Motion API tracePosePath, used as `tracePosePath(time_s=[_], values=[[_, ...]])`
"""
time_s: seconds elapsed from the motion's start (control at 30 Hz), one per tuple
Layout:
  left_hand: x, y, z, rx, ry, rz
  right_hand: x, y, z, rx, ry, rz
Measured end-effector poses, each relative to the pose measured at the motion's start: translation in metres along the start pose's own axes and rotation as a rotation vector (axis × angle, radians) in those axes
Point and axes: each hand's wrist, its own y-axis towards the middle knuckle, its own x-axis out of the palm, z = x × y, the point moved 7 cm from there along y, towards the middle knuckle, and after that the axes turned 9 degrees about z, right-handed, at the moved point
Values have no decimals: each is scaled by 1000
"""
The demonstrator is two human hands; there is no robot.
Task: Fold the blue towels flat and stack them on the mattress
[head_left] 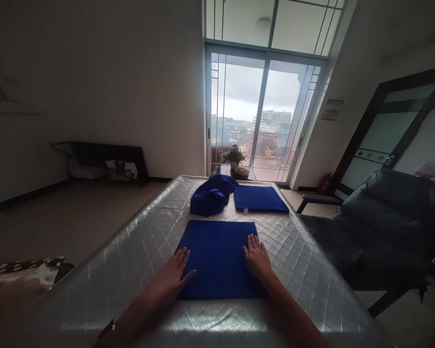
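A folded blue cloth (217,253) lies flat on the plastic-wrapped mattress (137,251) in front of me. My left hand (172,278) rests flat on its left edge with fingers stretched out. My right hand (256,256) lies flat on its right side, fingers together and extended. Farther back sits a second folded blue cloth (260,198), and to its left a crumpled heap of blue cloth (210,195). Neither hand holds anything.
A dark leather sofa (380,227) stands right of the mattress. Glass sliding doors (257,111) open to a balcony behind a small table with a flower pot (234,156). A low dark shelf (105,162) lines the left wall. A patterned cushion (18,280) lies at the lower left.
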Motion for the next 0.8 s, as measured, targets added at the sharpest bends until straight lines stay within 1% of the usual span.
tracePosePath(time_s=[0.07, 0.1, 0.13, 0.17, 0.23, 0.33, 0.37, 0.4, 0.43, 0.5, 0.53, 0.6, 0.7, 0.8], values=[[-4, 10, 7, -25, 9, 8, 7, 0, 3, 2, 11, 14], [-7, 18, 16, -18, 0, 27, 9, -1, 4, 2, 17, 16], [-11, 27, 31, 13, -24, 53, 11, -1, 5, 1, 21, 17], [-14, 36, 49, 67, -59, 77, 12, -1, 5, 1, 24, 17], [-16, 55, 95, 205, -146, 98, 12, 0, 6, 3, 22, 12], [-5, 79, 161, 379, -238, 93, 14, 0, 7, -18, -2, 6], [1, 84, 178, 419, -255, 95, 15, -1, 7, -40, -13, 1], [7, 89, 190, 439, -268, 98, 16, -1, 7, -65, -24, -3], [13, 92, 198, 441, -274, 99, 17, -2, 6, -87, -32, -4], [23, 95, 199, 404, -263, 103, 17, -2, 7, -94, -39, -1], [26, 96, 195, 378, -248, 111, 16, -1, 7, -81, -37, 5], [27, 95, 176, 327, -200, 127, 15, 0, 8, -39, -26, 15], [22, 93, 133, 245, -115, 116, 13, 1, 7, 3, -3, 19], [15, 90, 78, 135, -36, 81, 11, 0, 6, 13, 15, 24]])
